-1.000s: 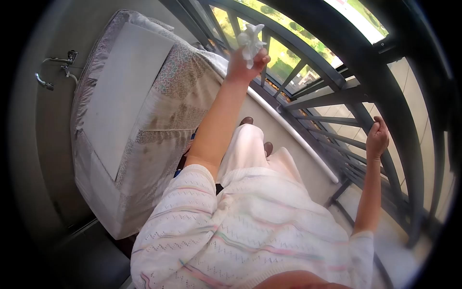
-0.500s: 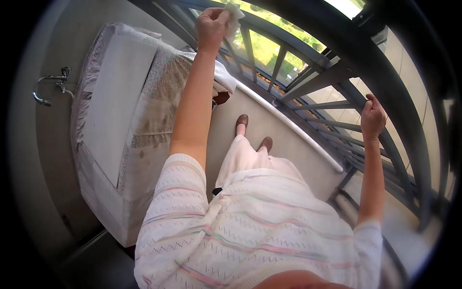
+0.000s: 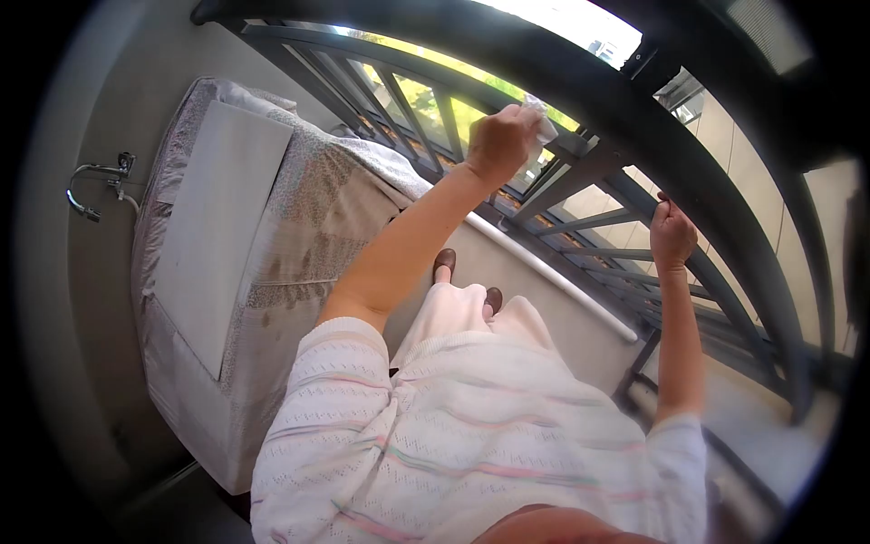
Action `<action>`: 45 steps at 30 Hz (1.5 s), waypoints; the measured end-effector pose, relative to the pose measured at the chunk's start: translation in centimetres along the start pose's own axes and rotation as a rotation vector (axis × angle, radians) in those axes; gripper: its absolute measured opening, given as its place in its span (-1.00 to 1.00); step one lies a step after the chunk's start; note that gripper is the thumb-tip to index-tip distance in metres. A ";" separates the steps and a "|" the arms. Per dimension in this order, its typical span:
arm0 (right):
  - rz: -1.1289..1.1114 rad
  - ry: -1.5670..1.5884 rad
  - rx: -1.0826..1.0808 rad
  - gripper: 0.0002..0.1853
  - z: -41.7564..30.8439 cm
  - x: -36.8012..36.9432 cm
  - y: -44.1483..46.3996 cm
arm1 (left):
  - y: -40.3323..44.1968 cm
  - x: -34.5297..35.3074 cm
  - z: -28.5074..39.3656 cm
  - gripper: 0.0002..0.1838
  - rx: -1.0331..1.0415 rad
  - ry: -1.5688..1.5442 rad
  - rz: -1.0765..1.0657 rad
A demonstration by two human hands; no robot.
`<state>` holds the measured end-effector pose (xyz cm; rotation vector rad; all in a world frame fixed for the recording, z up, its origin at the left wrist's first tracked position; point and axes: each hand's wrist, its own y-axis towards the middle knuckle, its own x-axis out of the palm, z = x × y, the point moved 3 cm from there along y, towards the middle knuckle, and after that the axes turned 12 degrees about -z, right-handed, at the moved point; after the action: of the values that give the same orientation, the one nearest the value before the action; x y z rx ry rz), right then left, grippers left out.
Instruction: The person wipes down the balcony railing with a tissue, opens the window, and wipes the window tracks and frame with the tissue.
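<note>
With left hand (image 3: 503, 145) clutching crumpled white tissue (image 3: 545, 127) by the railing (image 3: 580, 82), on outstretched arm; with right hand (image 3: 673, 237) curled alongside, hold unclear.

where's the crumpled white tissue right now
The white tissue is in the left hand, right of centre in the upper part of the head view, near the dark railing.

Stained cloth cover (image 3: 304, 231), white panel (image 3: 222, 222) on top

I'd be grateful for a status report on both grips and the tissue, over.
Left grip: closed on crumpled white tissue, by dark railing. Right grip: curled near railing, contact unclear. Nothing else seen crowding the tissue.
</note>
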<state>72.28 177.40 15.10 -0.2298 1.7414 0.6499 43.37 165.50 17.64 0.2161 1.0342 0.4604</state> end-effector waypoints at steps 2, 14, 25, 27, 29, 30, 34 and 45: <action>0.057 -0.011 -0.033 -0.77 -0.3 -0.3 0.1 | -0.7 -3.2 -2.2 -0.90 -0.036 -0.043 0.084; -0.086 -0.079 0.032 -0.73 0.8 0.4 -0.1 | 8.1 -6.9 11.4 -0.89 0.456 0.236 0.058; -0.149 -0.036 0.060 -0.74 0.5 -0.1 -0.7 | 8.7 -19.5 -7.1 -0.88 0.141 0.478 0.210; -0.085 0.012 0.023 -0.74 2.2 0.6 -1.5 | 9.1 -21.5 -11.1 -0.87 0.087 0.491 0.221; -0.047 0.012 0.011 -0.74 2.0 0.9 -1.2 | 9.9 -24.7 -16.5 -0.82 -0.081 0.484 0.150; -0.061 -0.013 0.019 -0.73 1.4 0.2 -1.2 | 10.3 -25.9 -18.6 -0.81 -0.113 0.521 0.135; 0.078 -0.075 -0.101 -0.71 2.0 0.1 -1.4 | 11.7 -30.9 -29.1 -0.77 -0.312 0.579 0.194; -0.088 -0.166 0.119 -0.72 -0.7 -0.9 -0.5 | 15.4 -42.9 -51.7 -0.69 -0.640 0.525 0.202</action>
<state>72.15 176.41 15.85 -0.1637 1.5955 0.4859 -23.76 157.02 30.94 -0.3977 1.3209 1.0408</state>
